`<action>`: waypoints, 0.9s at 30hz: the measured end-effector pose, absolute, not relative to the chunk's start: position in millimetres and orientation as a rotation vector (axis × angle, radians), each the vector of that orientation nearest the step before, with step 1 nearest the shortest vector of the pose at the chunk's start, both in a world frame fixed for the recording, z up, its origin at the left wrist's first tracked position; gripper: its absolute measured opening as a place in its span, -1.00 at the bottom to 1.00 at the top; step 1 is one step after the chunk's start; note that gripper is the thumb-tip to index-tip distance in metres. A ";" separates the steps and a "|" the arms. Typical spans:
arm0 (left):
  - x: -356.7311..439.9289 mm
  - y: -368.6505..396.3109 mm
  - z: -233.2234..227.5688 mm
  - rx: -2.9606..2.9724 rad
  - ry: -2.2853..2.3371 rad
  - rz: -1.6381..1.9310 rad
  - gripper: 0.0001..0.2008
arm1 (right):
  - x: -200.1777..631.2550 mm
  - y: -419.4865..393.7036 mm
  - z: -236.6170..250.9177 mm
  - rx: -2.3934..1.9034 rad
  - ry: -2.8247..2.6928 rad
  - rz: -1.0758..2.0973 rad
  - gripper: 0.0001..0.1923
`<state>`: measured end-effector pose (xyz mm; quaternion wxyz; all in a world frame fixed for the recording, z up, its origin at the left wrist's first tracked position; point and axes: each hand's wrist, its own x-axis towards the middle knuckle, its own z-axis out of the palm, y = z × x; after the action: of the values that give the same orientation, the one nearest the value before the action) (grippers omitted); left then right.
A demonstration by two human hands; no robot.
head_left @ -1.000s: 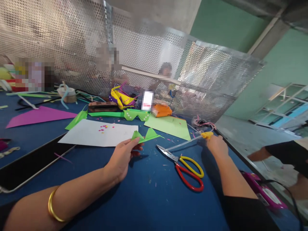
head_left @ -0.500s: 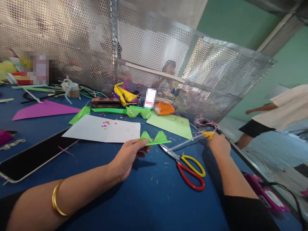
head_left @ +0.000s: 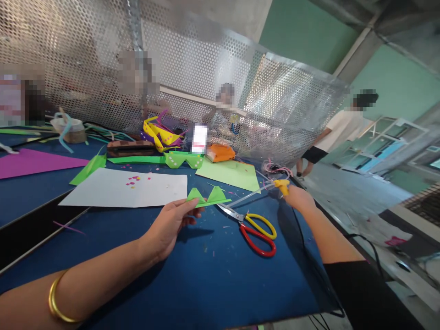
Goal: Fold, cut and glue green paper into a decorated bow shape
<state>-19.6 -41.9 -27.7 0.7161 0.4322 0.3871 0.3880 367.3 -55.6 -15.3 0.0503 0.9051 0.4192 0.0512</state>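
My left hand point(head_left: 175, 220) pinches one end of a folded green paper cutout point(head_left: 216, 196) with two pointed peaks, held just above the table. At the table's right side, my right hand point(head_left: 298, 198) is closed around a yellow glue gun point(head_left: 282, 184), its dark cord hanging below. A long translucent glue stick point(head_left: 249, 196) runs leftward from the gun; whether it sits in the gun I cannot tell. Between my hands, scissors point(head_left: 256, 231) with one yellow and one red handle lie on the table, blades slightly apart.
White paper point(head_left: 127, 195) carries small pink bits. Behind it stand green paper glasses point(head_left: 184, 159), yellow paper glasses point(head_left: 161, 135) and an orange pouch point(head_left: 220, 152). Light green paper point(head_left: 230, 174) lies farther right. A perforated metal screen point(head_left: 192, 64) borders the back; a person point(head_left: 338, 130) stands beyond.
My view has turned to the right, so the table things appear shifted left. My right hand has brought the glue gun up off the table's edge area, its cord now showing. My left hand keeps the cutout.
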 end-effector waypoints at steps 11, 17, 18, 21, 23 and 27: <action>-20.0 -42.7 -28.1 0.939 0.833 0.888 -0.71 | 282.1 -62.2 1.2 2.815 2.166 -0.032 -0.50; -18.5 -41.5 -33.3 0.972 0.819 0.898 -0.72 | 178.4 -80.2 -13.8 2.560 2.919 -1.120 -0.22; -18.1 -41.4 -34.1 0.979 0.822 0.892 -0.72 | 171.8 -82.3 -15.3 2.576 2.921 -1.127 -0.27; -17.5 -41.9 -35.2 1.003 0.820 0.861 -0.72 | 167.1 -85.1 -19.7 2.611 2.933 -1.155 -0.43; -17.4 -42.7 -34.8 1.022 0.813 0.838 -0.72 | 169.3 -85.3 -23.2 2.627 2.934 -1.185 -0.50; -17.5 -43.3 -33.0 1.059 0.795 0.806 -0.72 | 169.5 -86.3 -27.5 2.603 2.951 -1.307 -0.59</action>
<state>-17.5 -43.3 -33.0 0.7146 0.4779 0.3587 0.3637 169.5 -86.3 -27.5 -0.4817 0.5501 0.6237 -0.2762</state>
